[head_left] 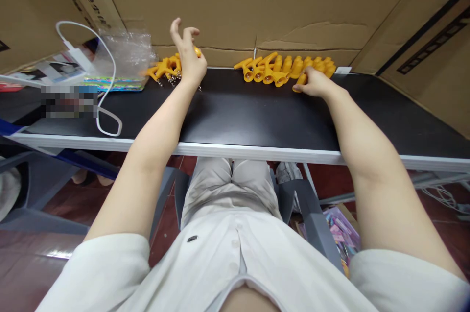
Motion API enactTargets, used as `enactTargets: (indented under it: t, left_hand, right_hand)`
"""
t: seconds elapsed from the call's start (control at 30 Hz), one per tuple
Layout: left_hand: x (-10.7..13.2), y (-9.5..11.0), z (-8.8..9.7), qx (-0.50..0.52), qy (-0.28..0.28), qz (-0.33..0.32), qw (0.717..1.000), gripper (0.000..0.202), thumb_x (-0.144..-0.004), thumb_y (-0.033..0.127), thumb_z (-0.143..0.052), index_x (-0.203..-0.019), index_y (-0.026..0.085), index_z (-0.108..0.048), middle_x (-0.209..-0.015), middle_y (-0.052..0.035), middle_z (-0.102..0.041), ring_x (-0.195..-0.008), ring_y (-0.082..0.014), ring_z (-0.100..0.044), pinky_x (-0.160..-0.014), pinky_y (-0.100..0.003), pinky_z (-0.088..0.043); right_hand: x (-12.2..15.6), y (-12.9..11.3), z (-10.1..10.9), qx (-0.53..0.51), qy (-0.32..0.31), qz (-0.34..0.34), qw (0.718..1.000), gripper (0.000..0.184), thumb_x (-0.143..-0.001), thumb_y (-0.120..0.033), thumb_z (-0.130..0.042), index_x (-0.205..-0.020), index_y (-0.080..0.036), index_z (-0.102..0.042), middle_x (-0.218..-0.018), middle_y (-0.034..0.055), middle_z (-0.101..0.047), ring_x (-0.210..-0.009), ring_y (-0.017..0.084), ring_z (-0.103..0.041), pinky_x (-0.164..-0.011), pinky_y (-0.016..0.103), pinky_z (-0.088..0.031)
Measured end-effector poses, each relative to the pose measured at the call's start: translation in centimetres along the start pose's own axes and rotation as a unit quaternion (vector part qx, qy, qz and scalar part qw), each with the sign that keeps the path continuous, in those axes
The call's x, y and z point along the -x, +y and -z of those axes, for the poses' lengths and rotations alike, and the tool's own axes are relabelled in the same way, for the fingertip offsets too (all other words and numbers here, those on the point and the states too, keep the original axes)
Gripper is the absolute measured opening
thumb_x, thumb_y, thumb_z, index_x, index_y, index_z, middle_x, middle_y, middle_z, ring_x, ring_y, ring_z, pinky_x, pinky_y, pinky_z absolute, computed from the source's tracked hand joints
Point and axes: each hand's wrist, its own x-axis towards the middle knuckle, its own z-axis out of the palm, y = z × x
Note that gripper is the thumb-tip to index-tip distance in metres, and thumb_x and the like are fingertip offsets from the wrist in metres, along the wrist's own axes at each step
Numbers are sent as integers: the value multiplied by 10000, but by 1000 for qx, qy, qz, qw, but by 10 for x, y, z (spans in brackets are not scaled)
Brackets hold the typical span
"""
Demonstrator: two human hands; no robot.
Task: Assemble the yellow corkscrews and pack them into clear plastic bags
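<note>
My left hand [191,60] is raised at the back of the black table, fingers apart and partly bent. It is over a group of yellow corkscrew handles [164,68] with metal spirals; one yellow part shows behind its fingers, and whether it touches that part is hidden. My right hand [318,82] is closed round a yellow plastic sleeve [301,80], tilted on the tabletop. Behind it several more yellow sleeves [296,65] stand close together. To their left is a row of yellow corkscrews [258,71], T-shaped handles set in flared sleeves whose open ends face me.
A cardboard wall [235,3] rises behind the black table [235,111]. At the left lie a white cable [114,69], clear plastic bags [127,52] and a colourful packet [121,84]. A pale metal edge [257,151] runs along the table's front. An open box [343,231] stands below, right.
</note>
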Motion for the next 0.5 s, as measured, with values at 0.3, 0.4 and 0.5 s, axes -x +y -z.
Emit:
enactTargets:
  t: [0.3,0.4,0.5]
  left_hand:
    - [16,26,-24,34,-29,-21,999,154,-1079,374,-581,-1220,344,-635,-1785,-38,-426,-1762,-226,-203,-1425,-486,-287]
    - [21,31,-20,20,-30,-20,999,285,-1097,562,-567,-1282,354,-626,-1771,-53,-443,-1772,-243,-176,-1387,-480,-347]
    - [22,31,-20,29,-32,-25,999,376,-1073,646,-591,-1309,355,-621,-1773,-68,-444,-1781,-263,-153,-1373,-491,-359]
  right_hand:
    - [0,-16,-3,13,-33,49,998,353,-932,-244,-893,-1149,-165,-625,-1125,178,-706,-1166,382,-693,-1113,502,-540]
    - [3,-25,-10,3,-28,82,996,437,-891,-321,-917,-1208,-173,-654,-1135,146,-712,-1194,402,-703,-1126,529,-552]
    - [10,-39,-18,-23,-7,112,993,604,-886,-407,-901,-1375,-164,-643,-1166,144,-722,-1210,397,-711,-1133,537,-558]
